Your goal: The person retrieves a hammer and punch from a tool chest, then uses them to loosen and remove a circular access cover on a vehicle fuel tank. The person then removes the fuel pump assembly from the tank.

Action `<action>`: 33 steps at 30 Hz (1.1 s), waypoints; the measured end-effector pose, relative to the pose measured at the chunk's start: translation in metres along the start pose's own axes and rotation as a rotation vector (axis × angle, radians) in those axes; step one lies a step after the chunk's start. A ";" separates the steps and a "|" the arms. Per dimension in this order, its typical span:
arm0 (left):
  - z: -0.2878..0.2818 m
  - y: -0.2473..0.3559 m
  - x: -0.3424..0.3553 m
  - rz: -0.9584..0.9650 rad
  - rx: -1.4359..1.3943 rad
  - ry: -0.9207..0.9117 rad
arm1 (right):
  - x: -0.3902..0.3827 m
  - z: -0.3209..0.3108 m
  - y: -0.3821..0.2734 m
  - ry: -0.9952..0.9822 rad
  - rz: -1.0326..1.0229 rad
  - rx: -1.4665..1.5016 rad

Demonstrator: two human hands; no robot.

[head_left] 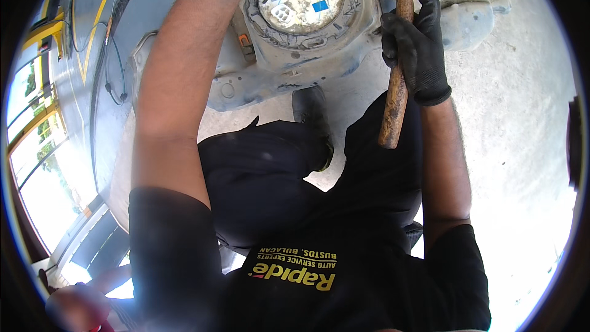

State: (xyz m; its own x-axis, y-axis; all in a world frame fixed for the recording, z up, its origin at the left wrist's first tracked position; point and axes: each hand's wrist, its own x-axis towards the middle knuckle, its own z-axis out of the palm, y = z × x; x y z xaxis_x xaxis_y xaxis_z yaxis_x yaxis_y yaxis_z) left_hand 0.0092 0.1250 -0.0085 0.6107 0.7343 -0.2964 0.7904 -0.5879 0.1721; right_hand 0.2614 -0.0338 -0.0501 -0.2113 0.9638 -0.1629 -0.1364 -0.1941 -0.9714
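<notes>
My right hand, in a black glove, is closed around a worn wooden handle that runs upright and out of the top edge. Beside it lies a dusty grey moulded tank with a round dirty fitting on top, which has blue patches and two small ports. My left forearm reaches up the left side past the tank, and my left hand is beyond the top edge, so what it touches is hidden.
My bent legs and a dark shoe are below the tank on pale concrete floor. Along the left are a grey surface with yellow stripes and hoses, and bright windows. Another person's arm shows at the lower left.
</notes>
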 end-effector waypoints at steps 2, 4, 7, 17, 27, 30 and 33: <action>0.004 -0.006 -0.002 -0.015 -0.046 -0.018 | 0.000 -0.001 -0.001 0.064 -0.014 0.058; 0.003 -0.007 -0.004 -0.017 -0.052 -0.011 | -0.001 -0.001 -0.006 0.159 -0.064 0.106; -0.001 -0.004 0.000 -0.026 -0.034 -0.022 | 0.007 -0.005 0.001 0.210 -0.068 0.069; -0.002 -0.002 0.003 -0.064 -0.037 -0.082 | 0.013 0.005 -0.004 0.353 -0.128 0.059; 0.000 -0.005 -0.007 -0.035 -0.030 -0.030 | 0.007 -0.002 -0.005 0.047 0.048 0.151; 0.000 -0.003 -0.006 -0.029 -0.026 -0.011 | 0.015 -0.025 -0.014 0.172 -0.194 0.242; -0.004 -0.001 -0.005 -0.027 0.024 -0.035 | 0.019 -0.005 -0.004 0.275 -0.136 0.309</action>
State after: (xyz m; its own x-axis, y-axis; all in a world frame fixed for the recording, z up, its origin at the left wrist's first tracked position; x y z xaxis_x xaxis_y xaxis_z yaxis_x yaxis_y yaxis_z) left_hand 0.0057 0.1231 -0.0035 0.5866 0.7380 -0.3335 0.8051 -0.5762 0.1409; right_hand 0.2634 -0.0141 -0.0500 0.0887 0.9891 -0.1172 -0.4370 -0.0671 -0.8970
